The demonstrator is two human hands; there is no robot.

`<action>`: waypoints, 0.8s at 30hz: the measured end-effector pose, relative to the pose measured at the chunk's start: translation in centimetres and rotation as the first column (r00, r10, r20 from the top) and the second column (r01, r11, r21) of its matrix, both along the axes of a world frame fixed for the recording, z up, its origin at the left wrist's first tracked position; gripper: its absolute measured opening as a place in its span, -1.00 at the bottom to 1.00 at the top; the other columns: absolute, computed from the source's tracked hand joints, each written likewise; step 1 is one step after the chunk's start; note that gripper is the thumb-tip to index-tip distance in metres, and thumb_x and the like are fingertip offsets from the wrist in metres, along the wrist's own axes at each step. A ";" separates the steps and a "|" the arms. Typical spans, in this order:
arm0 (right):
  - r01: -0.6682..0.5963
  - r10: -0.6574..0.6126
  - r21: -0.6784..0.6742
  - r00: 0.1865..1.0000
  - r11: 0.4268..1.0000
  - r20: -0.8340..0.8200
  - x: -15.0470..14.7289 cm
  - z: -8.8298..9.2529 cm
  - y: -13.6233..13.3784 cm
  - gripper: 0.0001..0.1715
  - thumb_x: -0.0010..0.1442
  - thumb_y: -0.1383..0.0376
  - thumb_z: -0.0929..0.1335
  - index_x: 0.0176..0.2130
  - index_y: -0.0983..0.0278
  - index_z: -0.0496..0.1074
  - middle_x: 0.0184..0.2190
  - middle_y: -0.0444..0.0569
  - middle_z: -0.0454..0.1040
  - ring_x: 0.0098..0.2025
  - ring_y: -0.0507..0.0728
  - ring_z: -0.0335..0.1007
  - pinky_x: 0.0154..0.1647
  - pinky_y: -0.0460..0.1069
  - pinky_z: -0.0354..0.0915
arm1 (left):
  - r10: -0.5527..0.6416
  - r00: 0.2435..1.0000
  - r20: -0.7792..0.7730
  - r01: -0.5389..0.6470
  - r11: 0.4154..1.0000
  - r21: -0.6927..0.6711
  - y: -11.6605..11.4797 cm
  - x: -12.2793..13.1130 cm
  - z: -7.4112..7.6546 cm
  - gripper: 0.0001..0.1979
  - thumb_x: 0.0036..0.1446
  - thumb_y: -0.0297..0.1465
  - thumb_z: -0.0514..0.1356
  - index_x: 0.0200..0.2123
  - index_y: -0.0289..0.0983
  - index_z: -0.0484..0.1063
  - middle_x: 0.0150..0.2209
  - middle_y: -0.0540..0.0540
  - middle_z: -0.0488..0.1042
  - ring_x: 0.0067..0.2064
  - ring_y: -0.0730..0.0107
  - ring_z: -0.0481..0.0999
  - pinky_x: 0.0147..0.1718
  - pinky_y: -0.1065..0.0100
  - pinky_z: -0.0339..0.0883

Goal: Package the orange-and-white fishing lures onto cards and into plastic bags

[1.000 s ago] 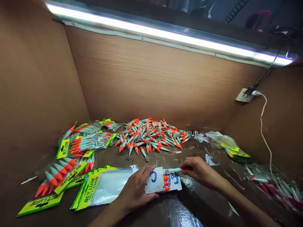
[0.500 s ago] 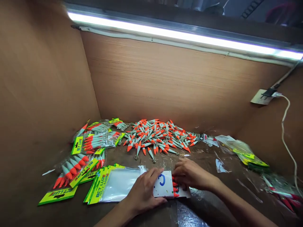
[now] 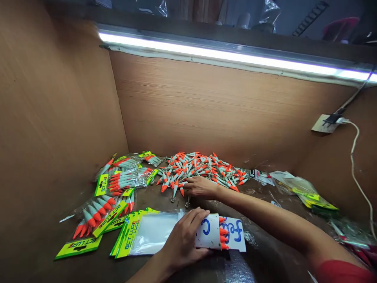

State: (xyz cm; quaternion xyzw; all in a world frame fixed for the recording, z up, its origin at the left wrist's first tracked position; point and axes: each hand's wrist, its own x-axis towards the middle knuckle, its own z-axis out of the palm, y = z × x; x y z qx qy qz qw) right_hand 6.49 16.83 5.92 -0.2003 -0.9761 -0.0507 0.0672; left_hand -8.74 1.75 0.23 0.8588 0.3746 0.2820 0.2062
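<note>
My left hand [image 3: 187, 237] grips a white card sleeve [image 3: 207, 234] marked with a blue "C", thumb at the lower edge and fingers over the top. Orange tips of several fishing lures stick out of its right end, over a white flap [image 3: 237, 234] with blue handwriting. My right hand [image 3: 202, 186] is at the front of a heap of orange-and-pale fishing lures [image 3: 200, 165]. Its fingers are bent over one lure, whose hooked end shows below them; the fingertips are partly hidden. Clear bags with yellow-green BCT LURE headers [image 3: 129, 236] lie beside my left hand.
Filled lure packs [image 3: 123, 179] are piled at the left. More plastic packaging [image 3: 306, 190] lies at the right, near a white cable [image 3: 355, 165] hanging from a wall socket [image 3: 325, 124]. Wooden panels enclose the back and sides, under a lit tube lamp [image 3: 220, 57].
My right hand has left the sleeve's open end and moved up and left to the lure heap. The lettered flap is now uncovered. My left hand stays on the sleeve.
</note>
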 end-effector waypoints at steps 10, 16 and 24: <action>0.136 -0.150 -0.068 0.944 0.988 -0.294 3.0 2.3 -3.1 -0.82 0.33 0.29 0.26 -0.10 0.29 0.39 -0.26 -0.02 0.47 -0.25 0.08 0.30 -0.17 -0.04 0.23 | -0.057 0.995 0.076 0.055 0.998 0.025 -0.4 0.3 0.5 -0.07 -0.14 -0.37 0.45 0.28 -0.06 0.10 0.23 -0.12 0.28 0.26 0.06 0.27 0.26 0.09 0.19; 0.257 -0.537 -0.543 0.712 0.799 -0.452 12.6 4.7 -10.2 -0.76 0.36 0.17 0.29 -0.06 0.19 0.46 -0.27 -0.03 0.51 -0.32 0.09 0.34 -0.34 -0.05 0.24 | 0.022 0.991 0.136 -0.015 0.998 -0.058 -0.3 0.3 0.3 -0.09 -0.14 -0.38 0.44 0.26 -0.03 0.12 0.16 -0.12 0.33 0.14 0.06 0.39 0.10 0.14 0.35; 0.522 -0.618 -0.367 0.752 0.770 -0.228 16.6 1.6 -15.6 -0.83 0.30 0.21 0.36 -0.19 0.13 0.59 -0.33 -0.04 0.55 -0.26 0.15 0.43 -0.27 -0.01 0.26 | 0.042 0.995 0.092 -0.039 0.999 -0.029 -0.2 0.6 0.4 -0.11 -0.12 -0.41 0.42 0.26 -0.01 0.12 0.18 -0.09 0.33 0.16 0.07 0.39 0.12 0.14 0.33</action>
